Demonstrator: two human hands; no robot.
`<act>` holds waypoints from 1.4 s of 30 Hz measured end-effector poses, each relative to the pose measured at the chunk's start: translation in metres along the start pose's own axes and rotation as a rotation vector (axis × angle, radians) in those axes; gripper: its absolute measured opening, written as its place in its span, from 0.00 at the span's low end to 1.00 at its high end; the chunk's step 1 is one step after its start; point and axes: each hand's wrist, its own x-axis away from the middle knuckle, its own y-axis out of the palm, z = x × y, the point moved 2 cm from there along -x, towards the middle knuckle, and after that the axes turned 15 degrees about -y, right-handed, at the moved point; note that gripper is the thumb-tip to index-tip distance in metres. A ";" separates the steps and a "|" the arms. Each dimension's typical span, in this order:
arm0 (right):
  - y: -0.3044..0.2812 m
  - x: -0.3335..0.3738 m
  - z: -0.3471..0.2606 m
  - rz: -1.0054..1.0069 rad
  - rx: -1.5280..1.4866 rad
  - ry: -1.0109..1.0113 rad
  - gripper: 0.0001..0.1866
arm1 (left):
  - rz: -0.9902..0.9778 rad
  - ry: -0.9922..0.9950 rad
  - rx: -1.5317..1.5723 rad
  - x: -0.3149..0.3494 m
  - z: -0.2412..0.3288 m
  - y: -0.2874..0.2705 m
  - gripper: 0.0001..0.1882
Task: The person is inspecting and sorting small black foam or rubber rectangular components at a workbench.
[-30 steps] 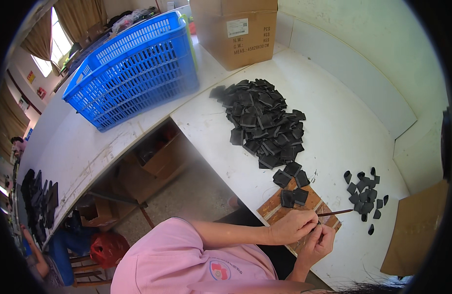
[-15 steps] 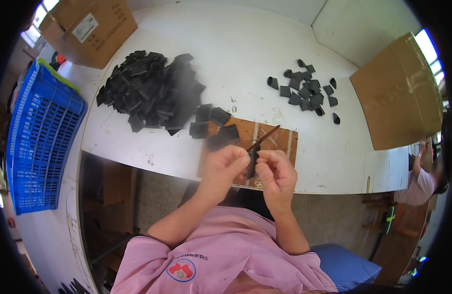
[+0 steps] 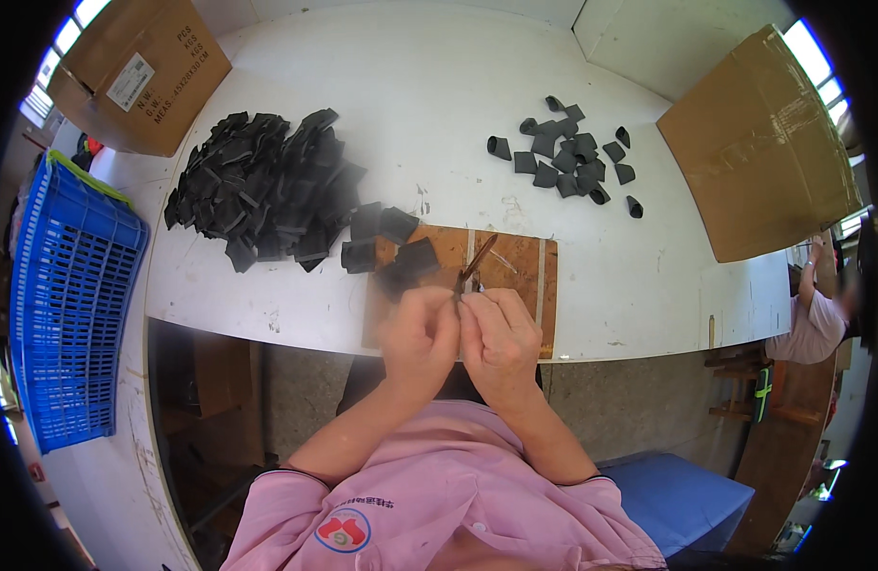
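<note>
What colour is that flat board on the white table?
The board is orangey brown with pale stripes; the head view shows it best.

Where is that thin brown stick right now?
In the head view, the thin brown stick juts from between the left hand and right hand, just right of centre, over the wooden board.

Smooth white tabletop (image 3: 439, 76), scuffed in places. Worn, wood-like brown board (image 3: 545, 295). Black pieces (image 3: 231, 186), matt and cloth-like. Dark brown pointed tool (image 3: 480, 255), smooth-looking, material unclear. Blue plastic basket (image 3: 49, 214), slightly glossy. Matt brown cardboard boxes (image 3: 758, 157), white paper label (image 3: 130, 81). Pink cloth shirt (image 3: 424, 462), softly creased.
</note>
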 end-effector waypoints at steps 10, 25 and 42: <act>0.005 0.010 0.019 0.158 -0.665 0.430 0.04 | -0.690 -0.865 1.095 -0.018 0.014 -0.020 0.08; 0.000 0.005 0.025 -0.026 -1.596 1.000 0.12 | -1.054 -0.987 1.729 -0.010 0.010 -0.014 0.05; -0.007 -0.061 0.048 -0.109 -1.408 0.654 0.12 | -0.841 -0.935 1.460 -0.064 0.053 -0.017 0.05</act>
